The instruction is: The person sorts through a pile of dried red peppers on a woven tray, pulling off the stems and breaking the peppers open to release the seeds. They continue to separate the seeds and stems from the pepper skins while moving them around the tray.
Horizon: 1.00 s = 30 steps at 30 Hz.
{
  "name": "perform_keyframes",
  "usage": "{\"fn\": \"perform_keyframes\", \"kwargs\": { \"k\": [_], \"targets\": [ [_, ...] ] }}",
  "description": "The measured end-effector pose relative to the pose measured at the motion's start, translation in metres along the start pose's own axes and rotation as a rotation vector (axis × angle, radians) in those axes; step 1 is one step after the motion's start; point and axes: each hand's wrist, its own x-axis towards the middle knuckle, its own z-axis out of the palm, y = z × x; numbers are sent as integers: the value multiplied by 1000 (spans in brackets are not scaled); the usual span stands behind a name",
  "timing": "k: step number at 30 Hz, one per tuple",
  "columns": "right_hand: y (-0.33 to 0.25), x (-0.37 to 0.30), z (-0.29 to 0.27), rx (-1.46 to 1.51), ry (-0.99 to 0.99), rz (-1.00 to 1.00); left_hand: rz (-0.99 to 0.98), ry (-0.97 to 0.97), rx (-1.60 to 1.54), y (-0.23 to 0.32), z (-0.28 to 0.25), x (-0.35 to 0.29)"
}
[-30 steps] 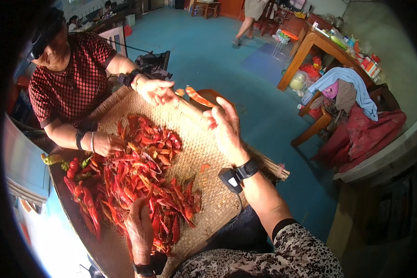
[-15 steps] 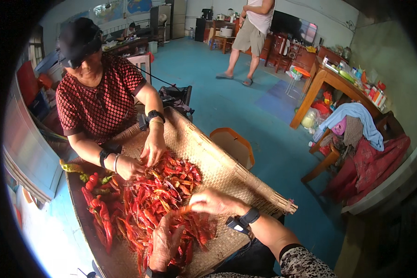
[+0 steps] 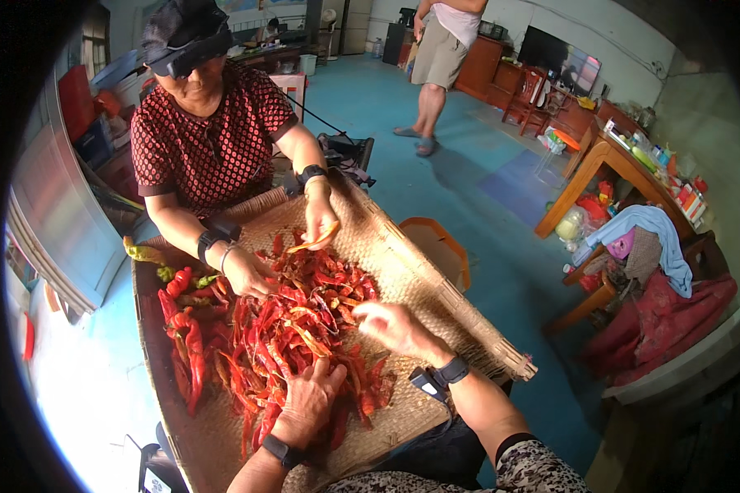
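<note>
A heap of dried red chili peppers [image 3: 304, 300] lies on a woven bamboo tray [image 3: 403, 287]. My left hand [image 3: 308, 403] rests on the near part of the heap, fingers spread and tips touching the peppers. An orange chili pepper [image 3: 307, 338] lies just beyond those fingertips. Above the heap's right edge hovers my right hand [image 3: 396, 329], fingers bent and apart, with nothing visible in them. Across the tray, a co-worker's hand [image 3: 321, 215] holds an orange-yellow chili pepper [image 3: 314, 240]; their other hand [image 3: 248, 274] reaches into the heap.
Fresher red peppers [image 3: 191, 353] and green ones [image 3: 166, 273] lie along the tray's left side. An orange-rimmed container [image 3: 440, 246] stands on the floor beyond the tray. Another person [image 3: 436, 74] stands farther back. To the right are a cluttered wooden table [image 3: 625, 172] and a cloth-draped chair [image 3: 658, 263].
My hands have parted: the pepper between them is gone from my right hand, and my left hand is down on the heap. The co-worker's hand has lifted with a pepper.
</note>
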Motion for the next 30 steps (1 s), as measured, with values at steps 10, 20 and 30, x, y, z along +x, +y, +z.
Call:
{"fn": "perform_keyframes", "kwargs": {
  "k": [10,20,30],
  "targets": [
    [-15,-11,25,-28,-507,-56,-289,306,-700,-4,-15,4],
    [-32,-8,36,67,-340,-202,-479,313,-1514,9,-26,-7],
    [-13,-7,18,264,-255,-38,-681,334,-1633,6,-9,-28]
  ]
}}
